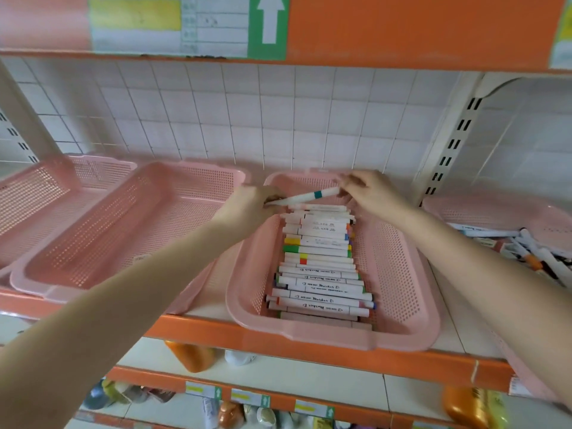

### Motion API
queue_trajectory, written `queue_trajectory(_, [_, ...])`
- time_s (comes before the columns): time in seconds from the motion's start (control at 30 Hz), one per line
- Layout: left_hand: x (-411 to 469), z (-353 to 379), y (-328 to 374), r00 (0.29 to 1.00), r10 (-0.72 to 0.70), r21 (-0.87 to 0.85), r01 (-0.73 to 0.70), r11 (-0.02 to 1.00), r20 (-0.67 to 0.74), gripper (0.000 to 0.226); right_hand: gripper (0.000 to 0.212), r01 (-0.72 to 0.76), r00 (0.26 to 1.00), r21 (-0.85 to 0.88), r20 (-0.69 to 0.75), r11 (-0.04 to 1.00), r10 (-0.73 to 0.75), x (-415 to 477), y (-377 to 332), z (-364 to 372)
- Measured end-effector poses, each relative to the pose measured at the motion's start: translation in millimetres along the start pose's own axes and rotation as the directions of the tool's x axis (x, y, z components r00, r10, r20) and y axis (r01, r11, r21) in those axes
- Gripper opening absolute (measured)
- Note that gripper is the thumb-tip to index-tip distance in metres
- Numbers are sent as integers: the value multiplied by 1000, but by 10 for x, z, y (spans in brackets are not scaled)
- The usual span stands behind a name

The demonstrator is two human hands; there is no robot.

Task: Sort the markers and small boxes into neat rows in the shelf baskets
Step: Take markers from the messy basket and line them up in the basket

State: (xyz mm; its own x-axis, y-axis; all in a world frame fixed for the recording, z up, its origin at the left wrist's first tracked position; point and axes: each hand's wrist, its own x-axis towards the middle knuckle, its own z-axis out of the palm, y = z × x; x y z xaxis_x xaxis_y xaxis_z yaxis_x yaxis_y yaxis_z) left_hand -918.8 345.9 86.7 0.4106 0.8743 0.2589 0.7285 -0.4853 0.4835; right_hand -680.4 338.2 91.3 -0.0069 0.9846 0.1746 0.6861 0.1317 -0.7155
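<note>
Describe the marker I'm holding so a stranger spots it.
On the orange shelf, one pink basket holds a row of markers. At its far end, the left hand and right hand hold a white marker: the only one lifted, teal-banded.

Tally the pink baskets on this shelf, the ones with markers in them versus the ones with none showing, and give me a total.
With markers: 2, the middle basket and the right basket.
No markers showing: 2, the far-left basket and the second basket from the left.
Total: 4 pink baskets.
</note>
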Motion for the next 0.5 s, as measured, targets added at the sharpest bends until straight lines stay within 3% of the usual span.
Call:
queue_trajectory(0.07, [34,77,79,998,54,23,-55,998,18,24,21,-8,997,49,80,999,4,-70,15,-7])
queue_trajectory(0.17, [66,158,181,996,87,-3,-87,996,20,24,9,-60,995,196,85,979,44,-121,69,-25])
queue_trajectory(0.3, [72,278,188,998,62,-94,-58,994,31,18,14,-125,991,641,39,757,131,-113,58,-120])
queue_trajectory(0.37, [58,335,175,997,62,-111,-56,992,50,17,20,-92,990,734,-7,673,142,-95,39,-148])
queue_trajectory(0.5, [46,321,196,997,23,-300,2,954,79,18,29,-63,990,792,-25,608,136,-80,50,-130])
